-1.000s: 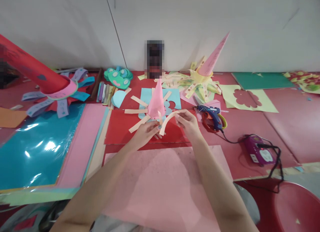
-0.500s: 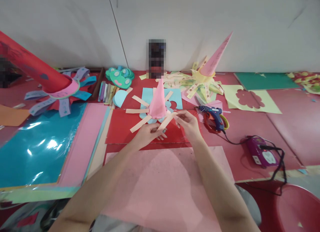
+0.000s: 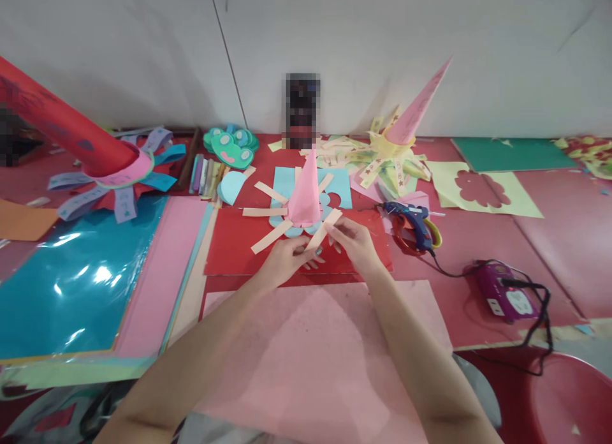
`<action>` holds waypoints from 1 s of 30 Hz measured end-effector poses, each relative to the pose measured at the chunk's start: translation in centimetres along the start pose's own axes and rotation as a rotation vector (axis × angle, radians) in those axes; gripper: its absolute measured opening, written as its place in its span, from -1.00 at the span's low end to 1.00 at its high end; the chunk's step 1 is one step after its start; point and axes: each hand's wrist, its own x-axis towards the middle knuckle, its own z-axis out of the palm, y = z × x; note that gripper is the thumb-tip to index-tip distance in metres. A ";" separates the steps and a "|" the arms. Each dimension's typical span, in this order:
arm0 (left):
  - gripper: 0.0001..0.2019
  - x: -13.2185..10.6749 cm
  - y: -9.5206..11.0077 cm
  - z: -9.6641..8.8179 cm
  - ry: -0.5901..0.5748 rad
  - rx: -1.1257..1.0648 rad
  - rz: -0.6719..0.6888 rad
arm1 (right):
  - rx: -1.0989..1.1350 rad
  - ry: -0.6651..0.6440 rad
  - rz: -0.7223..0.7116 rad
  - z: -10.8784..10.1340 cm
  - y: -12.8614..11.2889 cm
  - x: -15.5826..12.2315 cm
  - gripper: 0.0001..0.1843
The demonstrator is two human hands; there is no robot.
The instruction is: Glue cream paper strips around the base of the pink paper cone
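Between my hands is a loose cream paper strip [image 3: 325, 229], slanting in front of a pink paper cone [image 3: 305, 198]. My left hand [image 3: 288, 258] pinches its lower end, and my right hand [image 3: 351, 240] grips it near the upper end. The cone stands upright on a light blue scalloped paper base [image 3: 279, 222]. Several other cream strips, such as the left one [image 3: 262, 212], fan out around the cone. Beneath them lies a red sheet [image 3: 234, 252]. Behind the cone is a light blue sheet with a cut-out [image 3: 284, 176].
A glue gun [image 3: 415, 224] rests at the right, wired to a purple power box [image 3: 504, 294]. A finished-looking pink cone [image 3: 419, 112] stands behind it. At left are a red paper tube [image 3: 71, 128], markers [image 3: 205, 176] and plastic-wrapped blue paper [image 3: 81, 284]. Pink paper [image 3: 310, 342] lies in front.
My right hand has shifted slightly down and left along the strip, uncovering its upper end. The strip now lies a little lower and steeper. The view has moved slightly.
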 end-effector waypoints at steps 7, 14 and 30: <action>-0.85 -0.1 -0.3 0.1 -0.065 0.021 0.003 | 0.008 0.089 -0.013 0.3 0.4 0.0 -0.63; -0.84 -0.1 0.0 0.2 -0.069 0.003 -0.042 | 0.027 0.200 -0.003 -0.3 0.3 0.4 -0.63; -0.82 0.1 0.3 0.2 -0.072 0.038 -0.074 | -0.068 0.172 -0.055 -0.4 0.8 0.2 -0.65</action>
